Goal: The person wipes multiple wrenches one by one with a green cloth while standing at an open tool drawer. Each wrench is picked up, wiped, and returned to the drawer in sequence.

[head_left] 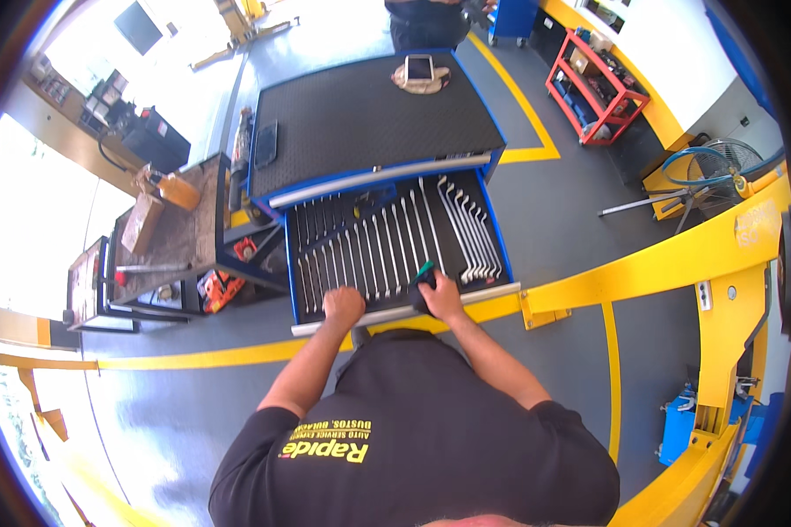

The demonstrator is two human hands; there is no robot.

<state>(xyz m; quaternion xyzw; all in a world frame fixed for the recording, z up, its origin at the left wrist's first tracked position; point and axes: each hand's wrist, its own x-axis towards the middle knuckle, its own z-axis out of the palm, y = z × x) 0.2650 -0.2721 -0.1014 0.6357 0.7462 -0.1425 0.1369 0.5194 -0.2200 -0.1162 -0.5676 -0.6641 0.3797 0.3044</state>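
Below the top of a blue tool cabinet (pixel 373 114), an open drawer (pixel 404 313) holds several combination wrenches (pixel 380 250) in a graded row. Offset ring wrenches (pixel 475 230) lie together at its right side. My left hand (pixel 344 305) is closed over the lower ends of the wrenches near the drawer's front edge; what its fingers hold, if anything, is hidden. My right hand (pixel 444 297) grips a dark cloth (pixel 422 290) with a green part, low over the longer wrenches. Smaller wrenches (pixel 318 220) lie at the back left of the drawer.
A phone (pixel 266 140) and a tablet on a rag (pixel 419 70) lie on the cabinet top. At left stands a metal workbench (pixel 198 193) with an orange bottle (pixel 176 189). A yellow lift arm (pixel 659 250) crosses close at right. A person (pixel 426 22) stands beyond the cabinet; a red cart (pixel 593 92) is far right.
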